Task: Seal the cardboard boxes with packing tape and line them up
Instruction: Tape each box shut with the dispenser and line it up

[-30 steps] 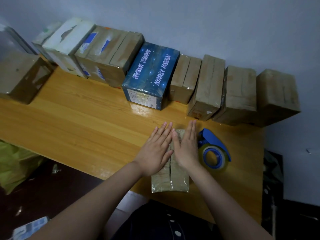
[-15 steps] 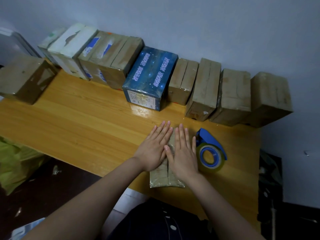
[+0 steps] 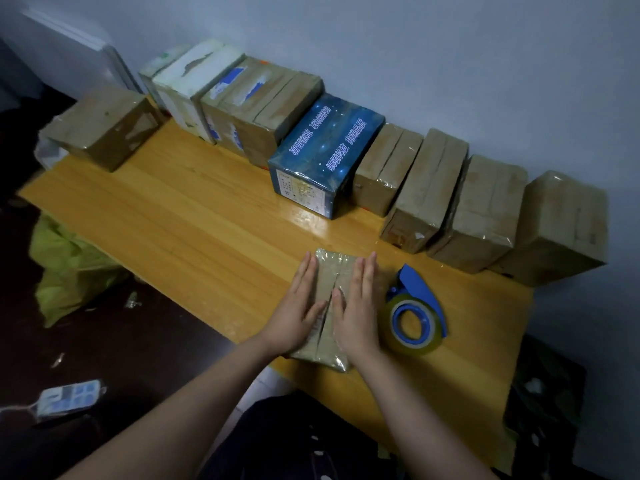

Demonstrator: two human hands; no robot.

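Surface (image 3: 194, 216): a long pale wooden top that carries all the parcels; it looks glossy, so I'd expect a light box to slide on it easily.
Row of boxes (image 3: 485, 202): lined up side by side against the wall, mostly brown and shiny with tape, one of them printed dark blue.
Lone box (image 3: 104, 129): brown, at the far left end, well apart from the row.
Small box (image 3: 334, 268): near the front edge, just left of the tape dispenser, lying flat under both palms. It looks light and low, and the film over it looks slick. I'd take it by the two long sides, not by the top.
Tape dispenser (image 3: 415, 313): blue-framed, roll of clear tape on it, resting just beside the box; nobody holds it.
Left hand (image 3: 298, 313): flat, fingers straight, pressing the left flap down.
Right hand (image 3: 356, 306): likewise flat with fingers together, pressing the right flap.
Seam (image 3: 335, 282): a dark line between the thumbs; the flaps probably give a little under pressure, so press gently there.
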